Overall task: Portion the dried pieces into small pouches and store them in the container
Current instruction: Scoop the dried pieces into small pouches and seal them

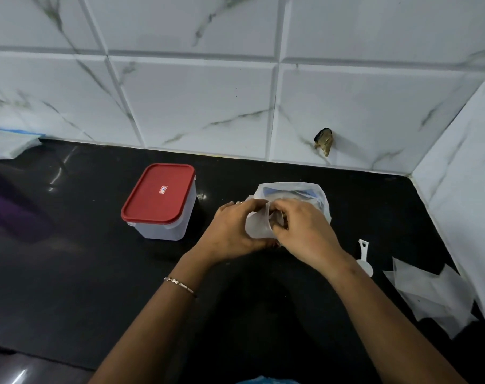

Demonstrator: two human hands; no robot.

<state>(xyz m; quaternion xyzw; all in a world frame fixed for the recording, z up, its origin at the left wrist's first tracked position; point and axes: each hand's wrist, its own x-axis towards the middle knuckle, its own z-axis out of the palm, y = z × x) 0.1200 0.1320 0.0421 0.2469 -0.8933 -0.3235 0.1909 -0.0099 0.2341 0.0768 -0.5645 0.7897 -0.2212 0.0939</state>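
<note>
Both hands meet over the black counter (69, 273) at centre right. My left hand (233, 228) and my right hand (305, 231) both pinch a small translucent white pouch (256, 225) between them. Just behind the hands stands a larger plastic bag (299, 192) with a dark blue band inside; its contents are hidden. To the left stands a clear rectangular container (163, 225) closed with a red lid (158, 192). A white plastic scoop (364, 259) lies on the counter right of my right wrist.
A loose pile of empty white pouches (435, 295) lies at the right, against the tiled side wall. The marble-look tile wall (208, 106) runs along the back. A flat packet (8, 145) sits at the far left.
</note>
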